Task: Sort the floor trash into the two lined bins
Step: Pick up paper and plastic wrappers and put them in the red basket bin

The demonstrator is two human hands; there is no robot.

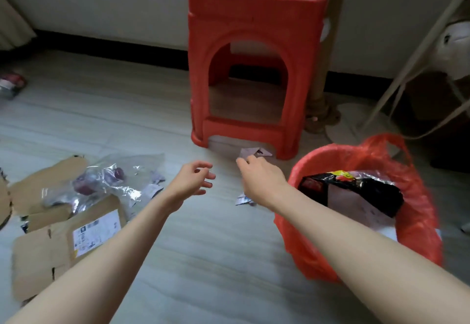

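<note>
A red plastic stool point(254, 69) stands on the pale grey floor point(127, 110) before a white wall point(114, 0) with dark skirting point(114, 46).

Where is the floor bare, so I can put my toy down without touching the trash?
Bare floor lies between the torn cardboard and the red-lined bin, under both arms. More lies left of the red stool, toward the wall. It is crowded at the left, with cardboard and clear plastic wrap, and by the paper scraps at the stool's foot.

Two bare forearms, left hand point(193, 180) and right hand point(259, 176), no sleeves, rings or watch visible
</note>
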